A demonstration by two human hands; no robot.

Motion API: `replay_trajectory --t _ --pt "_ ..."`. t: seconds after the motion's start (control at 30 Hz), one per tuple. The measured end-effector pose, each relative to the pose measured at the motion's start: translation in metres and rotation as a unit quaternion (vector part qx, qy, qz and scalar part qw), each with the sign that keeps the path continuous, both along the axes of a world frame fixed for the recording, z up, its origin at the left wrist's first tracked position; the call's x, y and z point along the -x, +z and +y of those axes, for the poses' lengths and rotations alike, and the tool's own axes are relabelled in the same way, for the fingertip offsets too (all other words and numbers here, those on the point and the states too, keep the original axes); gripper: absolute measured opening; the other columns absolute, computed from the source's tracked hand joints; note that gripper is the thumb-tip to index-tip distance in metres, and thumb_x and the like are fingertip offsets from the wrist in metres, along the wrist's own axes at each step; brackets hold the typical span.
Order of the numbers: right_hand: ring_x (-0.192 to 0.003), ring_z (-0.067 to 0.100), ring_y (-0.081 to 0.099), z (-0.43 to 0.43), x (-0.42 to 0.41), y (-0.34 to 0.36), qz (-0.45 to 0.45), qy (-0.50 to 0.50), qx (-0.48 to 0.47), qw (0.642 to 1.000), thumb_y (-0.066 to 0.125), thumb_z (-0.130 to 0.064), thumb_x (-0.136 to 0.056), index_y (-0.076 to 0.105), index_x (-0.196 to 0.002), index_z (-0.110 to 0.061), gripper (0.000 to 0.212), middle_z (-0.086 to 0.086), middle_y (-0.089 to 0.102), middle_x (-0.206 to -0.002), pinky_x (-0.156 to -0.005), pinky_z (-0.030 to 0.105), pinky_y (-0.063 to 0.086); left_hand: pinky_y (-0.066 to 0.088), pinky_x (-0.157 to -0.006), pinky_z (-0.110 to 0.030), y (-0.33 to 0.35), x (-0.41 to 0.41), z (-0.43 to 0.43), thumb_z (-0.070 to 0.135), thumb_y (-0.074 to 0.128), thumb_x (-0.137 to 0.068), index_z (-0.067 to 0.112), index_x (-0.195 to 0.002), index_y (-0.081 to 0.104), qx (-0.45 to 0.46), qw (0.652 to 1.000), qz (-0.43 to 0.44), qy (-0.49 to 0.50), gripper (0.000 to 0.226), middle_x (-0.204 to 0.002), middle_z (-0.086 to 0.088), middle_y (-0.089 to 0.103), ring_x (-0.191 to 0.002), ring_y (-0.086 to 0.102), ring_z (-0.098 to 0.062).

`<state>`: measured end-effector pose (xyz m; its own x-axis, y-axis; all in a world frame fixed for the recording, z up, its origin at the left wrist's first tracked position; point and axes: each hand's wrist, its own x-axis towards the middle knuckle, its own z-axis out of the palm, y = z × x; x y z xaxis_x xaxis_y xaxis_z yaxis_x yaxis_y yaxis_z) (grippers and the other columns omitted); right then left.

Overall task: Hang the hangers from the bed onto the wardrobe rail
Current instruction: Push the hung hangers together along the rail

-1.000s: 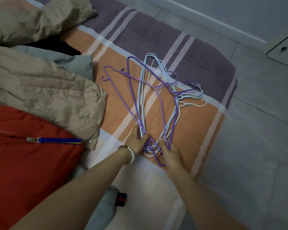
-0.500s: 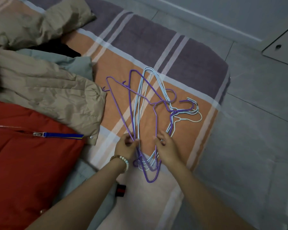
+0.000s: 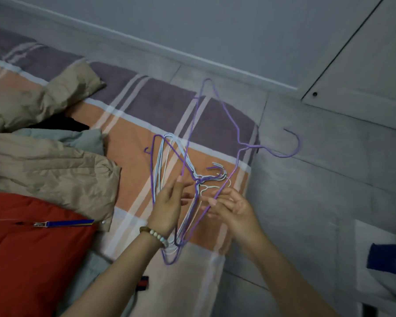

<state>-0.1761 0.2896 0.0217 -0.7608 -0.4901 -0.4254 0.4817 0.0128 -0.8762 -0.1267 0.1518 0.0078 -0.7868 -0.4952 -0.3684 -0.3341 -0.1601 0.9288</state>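
Left hand [image 3: 168,207]: fingers straight and spread, over the pile of hangers [image 3: 198,178] on the bed [image 3: 128,133].
Right hand [image 3: 233,207]: just right of the pile, pinching one purple hanger [image 3: 254,146] — held up.
Risk: its low end sits in the pile — it could snag and drag others off.

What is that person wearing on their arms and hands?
No sleeves and no gloves show: the left hand and the right hand are bare, and so are both forearms. The left wrist wears a bead bracelet of round pale beads with a brown one. The right wrist has nothing on it.
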Motion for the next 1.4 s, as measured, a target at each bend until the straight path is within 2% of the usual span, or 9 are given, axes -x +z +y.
replay_trajectory --t 0.17,0.27,0.4,0.67,0.83,1.0,1.13,1.27,1.4 --pt "-0.071 0.011 0.071 0.07 0.021 0.109 0.08 -0.09 0.016 0.993 0.057 0.005 -0.085 0.052 -0.081 -0.01 0.016 0.004 0.075 -0.076 -0.062 0.019 0.055 0.043 -0.1 -0.03 0.099 0.047 0.061 0.047 0.031 -0.095 0.028 -0.113 0.058 0.035 0.981 0.003 -0.189 0.037 -0.117 0.002 0.064 -0.101 0.063 -0.01" --pt "-0.071 0.012 0.071 0.121 0.035 0.179 0.139 -0.171 0.017 0.975 0.058 0.006 -0.082 0.051 -0.081 -0.009 0.017 0.006 0.074 -0.073 -0.062 0.019 0.055 0.047 -0.082 -0.007 0.171 0.073 0.108 0.041 0.028 -0.096 0.02 -0.12 0.056 -0.023 0.955 0.034 -0.294 0.043 -0.115 0.002 0.065 -0.092 0.063 0.005" --pt "-0.072 0.012 0.072 0.202 0.036 0.273 0.242 -0.277 -0.016 0.93 0.062 0.003 -0.081 0.051 -0.079 -0.01 0.017 0.003 0.073 -0.069 -0.063 0.017 0.053 0.052 -0.086 -0.021 0.266 0.091 0.183 0.041 0.024 -0.096 0.017 -0.11 0.066 -0.043 0.892 0.073 -0.445 0.05 -0.104 -0.004 0.072 -0.095 0.069 -0.014" --pt "-0.065 0.014 0.07 0.373 -0.045 0.426 0.362 -0.467 -0.047 0.805 0.066 -0.002 -0.076 0.052 -0.078 -0.005 0.014 0.009 0.072 -0.069 -0.062 0.018 0.054 0.053 -0.06 -0.019 0.426 0.073 0.365 0.046 0.039 -0.081 0.016 -0.069 0.06 -0.001 0.747 0.225 -0.626 0.038 -0.075 -0.002 0.074 -0.068 0.069 -0.014" --pt "-0.063 0.012 0.069 0.481 -0.106 0.496 0.406 -0.548 -0.062 0.728 0.065 -0.003 -0.079 0.053 -0.081 -0.006 0.013 0.009 0.073 -0.071 -0.058 0.016 0.052 0.053 -0.059 -0.02 0.502 0.035 0.494 0.042 0.04 -0.083 0.014 -0.067 0.057 -0.018 0.676 0.308 -0.67 0.037 -0.07 -0.006 0.072 -0.067 0.069 -0.015" --pt "-0.061 0.008 0.067 0.579 -0.158 0.55 0.441 -0.607 -0.07 0.657 0.063 -0.005 -0.083 0.055 -0.078 -0.012 0.012 0.002 0.072 -0.066 -0.057 0.015 0.051 0.054 -0.069 -0.031 0.555 -0.011 0.615 0.035 0.04 -0.092 0.014 -0.066 0.058 -0.026 0.644 0.36 -0.674 0.038 -0.071 -0.008 0.073 -0.07 0.069 -0.021" --pt "-0.062 0.006 0.066 0.644 -0.186 0.583 0.457 -0.625 -0.061 0.63 0.062 -0.007 -0.085 0.057 -0.085 -0.014 0.008 -0.001 0.07 -0.067 -0.063 0.021 0.052 0.053 -0.062 -0.021 0.59 -0.051 0.695 0.027 0.037 -0.097 0.011 -0.07 0.057 -0.035 0.642 0.417 -0.643 0.037 -0.064 0.0 0.071 -0.066 0.07 -0.008" --pt "-0.049 0.008 0.061 0.696 -0.201 0.613 0.464 -0.656 -0.006 0.596 0.061 0.0 -0.085 0.049 -0.096 -0.008 0.018 0.011 0.066 -0.074 -0.045 0.017 0.049 0.052 -0.055 -0.015 0.612 -0.078 0.764 0.025 0.035 -0.098 0.013 -0.066 0.056 -0.061 0.652 0.449 -0.608 0.041 -0.056 0.007 0.069 -0.061 0.067 -0.001" --pt "-0.052 0.008 0.06 0.751 -0.205 0.635 0.467 -0.678 -0.047 0.566 0.064 -0.003 -0.084 0.053 -0.101 -0.009 0.021 0.008 0.064 -0.078 -0.047 0.018 0.048 0.049 -0.054 -0.013 0.63 -0.093 0.82 0.025 0.034 -0.099 0.016 -0.071 0.062 -0.084 0.647 0.458 -0.604 0.04 -0.061 0.008 0.068 -0.062 0.065 -0.002"
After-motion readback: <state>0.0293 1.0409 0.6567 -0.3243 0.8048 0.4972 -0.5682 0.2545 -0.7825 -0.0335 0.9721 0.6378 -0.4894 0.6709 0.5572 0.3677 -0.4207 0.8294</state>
